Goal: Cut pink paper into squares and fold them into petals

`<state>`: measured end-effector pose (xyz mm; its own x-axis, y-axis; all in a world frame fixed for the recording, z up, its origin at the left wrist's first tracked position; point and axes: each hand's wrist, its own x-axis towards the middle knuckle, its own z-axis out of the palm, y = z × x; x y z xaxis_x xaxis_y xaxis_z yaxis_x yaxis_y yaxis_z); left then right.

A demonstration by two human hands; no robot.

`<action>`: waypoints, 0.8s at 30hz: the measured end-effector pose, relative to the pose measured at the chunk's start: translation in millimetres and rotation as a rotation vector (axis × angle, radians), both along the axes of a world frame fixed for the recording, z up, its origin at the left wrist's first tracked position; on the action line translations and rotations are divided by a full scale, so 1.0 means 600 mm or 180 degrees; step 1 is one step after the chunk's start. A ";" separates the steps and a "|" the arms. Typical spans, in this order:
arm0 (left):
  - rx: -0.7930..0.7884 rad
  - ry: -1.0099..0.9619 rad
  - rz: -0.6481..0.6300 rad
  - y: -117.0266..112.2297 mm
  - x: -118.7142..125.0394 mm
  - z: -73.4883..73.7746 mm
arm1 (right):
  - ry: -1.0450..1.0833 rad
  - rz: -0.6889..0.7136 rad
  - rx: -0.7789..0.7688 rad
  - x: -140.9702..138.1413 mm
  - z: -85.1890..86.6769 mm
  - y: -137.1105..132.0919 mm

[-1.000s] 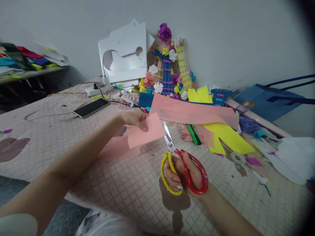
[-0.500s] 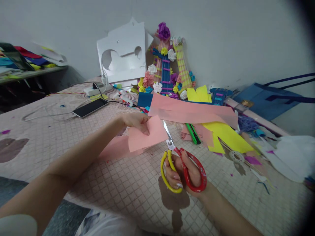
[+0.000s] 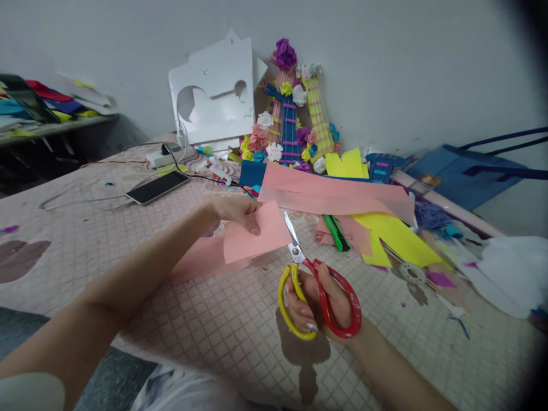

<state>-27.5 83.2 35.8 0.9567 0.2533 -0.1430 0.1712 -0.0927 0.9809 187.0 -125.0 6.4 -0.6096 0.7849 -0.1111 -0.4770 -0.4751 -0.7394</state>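
Between thumb and fingers, my left hand (image 3: 237, 213) pinches a piece of pink paper (image 3: 259, 240) held above the table. Under and left of it lies another pink sheet (image 3: 201, 257). My right hand (image 3: 319, 299) grips scissors (image 3: 296, 251) with one yellow and one red handle loop, its fingers through them. The blades point up and away, at the right edge of the held paper; one blade shows clearly, and the other is at least partly hidden by the paper. Behind, a long pink strip (image 3: 329, 191) lies across other papers.
A green utility knife (image 3: 336, 233) lies right of the scissors, near yellow paper (image 3: 402, 240). At left are a phone (image 3: 157, 187) and a power strip (image 3: 158, 156) with cables. Paper-flower guitars (image 3: 289, 128) and a white cut-out board (image 3: 212, 94) lean on the wall.
The scissor handles have spread very slightly wider apart in my right hand. My left hand and the pink paper have hardly moved.
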 end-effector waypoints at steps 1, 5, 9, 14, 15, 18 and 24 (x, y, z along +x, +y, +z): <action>-0.0001 -0.0006 -0.0028 -0.001 0.001 0.000 | 0.0014 0.0009 0.0008 0.000 0.001 0.000; -0.0018 0.0085 -0.0052 -0.007 0.006 0.001 | 0.0005 0.0009 0.0028 0.001 0.001 0.001; 0.0033 0.0154 -0.0075 -0.014 0.012 0.001 | 0.0005 -0.0025 0.0044 0.001 0.002 0.001; 0.0131 0.0035 -0.0097 -0.014 0.013 -0.002 | -0.0131 -0.0123 -0.0032 0.000 0.000 0.000; 0.0129 0.0035 -0.0093 -0.013 0.013 -0.003 | -0.0160 -0.0148 -0.0031 0.000 -0.001 0.001; 0.0130 0.0072 -0.0100 -0.008 0.010 -0.005 | -0.0192 -0.0213 0.0040 -0.001 -0.004 0.003; 0.0130 0.0232 -0.0053 -0.004 0.008 -0.004 | -0.0086 -0.0176 0.0074 -0.001 -0.005 0.003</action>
<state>-23.0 81.1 33.6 0.9483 0.2445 -0.2025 0.2402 -0.1359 0.9612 186.7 -123.3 3.7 -0.5621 0.8199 -0.1083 -0.4819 -0.4311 -0.7629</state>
